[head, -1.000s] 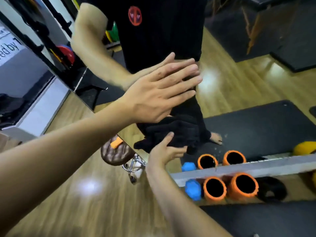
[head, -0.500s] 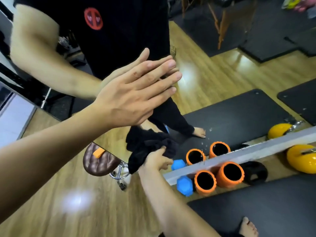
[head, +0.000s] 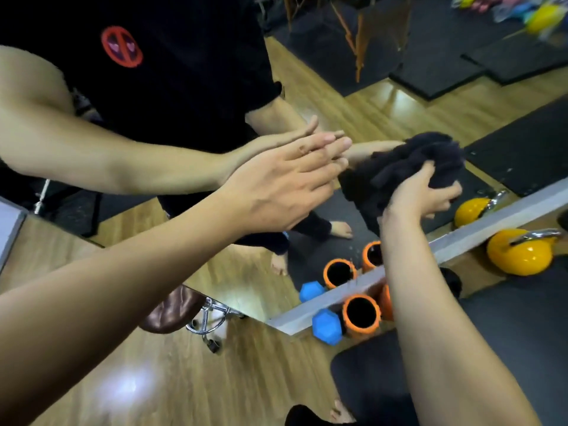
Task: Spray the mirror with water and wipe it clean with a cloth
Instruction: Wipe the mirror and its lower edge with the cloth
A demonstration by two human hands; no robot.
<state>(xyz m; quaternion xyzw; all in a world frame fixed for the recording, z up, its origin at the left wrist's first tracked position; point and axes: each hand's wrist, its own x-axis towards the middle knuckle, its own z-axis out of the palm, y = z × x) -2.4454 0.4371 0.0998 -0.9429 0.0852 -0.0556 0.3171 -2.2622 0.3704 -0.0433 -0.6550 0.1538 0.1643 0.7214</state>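
My left hand [head: 276, 192] lies flat, fingers straight, against the mirror [head: 384, 96] to steady me; my right hand [head: 424, 195] grips the bunched cloth [head: 408, 161], pressing it to wipe.

A: Position of hands on the mirror [head: 353, 96]?
B: Left hand [head: 276, 189] flat against the glass, left of the right hand [head: 421, 198]. Right hand presses the cloth [head: 408, 161] to the glass, above the mirror's bottom frame [head: 498, 226].

A: Floor in front of the frame?
B: Foam rollers [head: 361, 315] at the frame's foot, under the right forearm. Dumbbell [head: 327, 325] just left of them. Kettlebell [head: 519, 253] farther right, near the frame. Mat [head: 507, 333] lies under the kettlebell side. Stool [head: 175, 309] stands left of the dumbbell, at the mirror's lower corner.
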